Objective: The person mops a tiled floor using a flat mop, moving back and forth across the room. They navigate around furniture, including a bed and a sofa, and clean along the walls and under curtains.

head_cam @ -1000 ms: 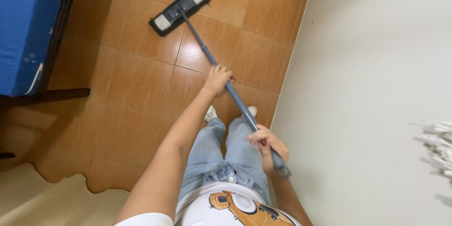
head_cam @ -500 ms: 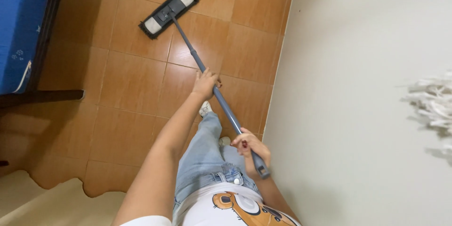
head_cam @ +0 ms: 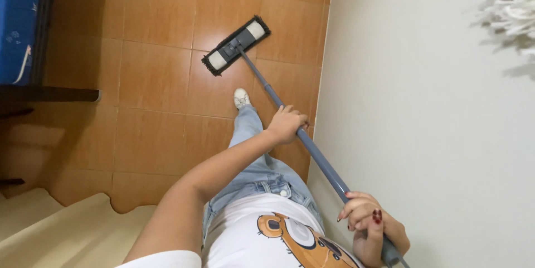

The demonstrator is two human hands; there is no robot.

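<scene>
I hold a flat mop with a long grey pole [head_cam: 315, 153]. My left hand [head_cam: 287, 124] grips the pole partway down. My right hand [head_cam: 365, 226] grips it near the top end, close to my body. The rectangular mop head [head_cam: 236, 45], dark with pale ends, lies flat on the orange-brown tiled floor [head_cam: 156, 84] ahead of me. One leg in light blue jeans steps forward, its white shoe [head_cam: 241, 98] just behind the mop head.
A pale wall [head_cam: 423, 134] runs close along my right side. A white string mop head [head_cam: 510, 14] hangs against it at the upper right. A blue mattress on a dark frame [head_cam: 19, 28] stands at the left. A cream-coloured surface [head_cam: 67, 234] lies at the lower left.
The mop head has come back toward me and to the right, along the wall. My leg has stepped forward. Both hands stay on the pole.
</scene>
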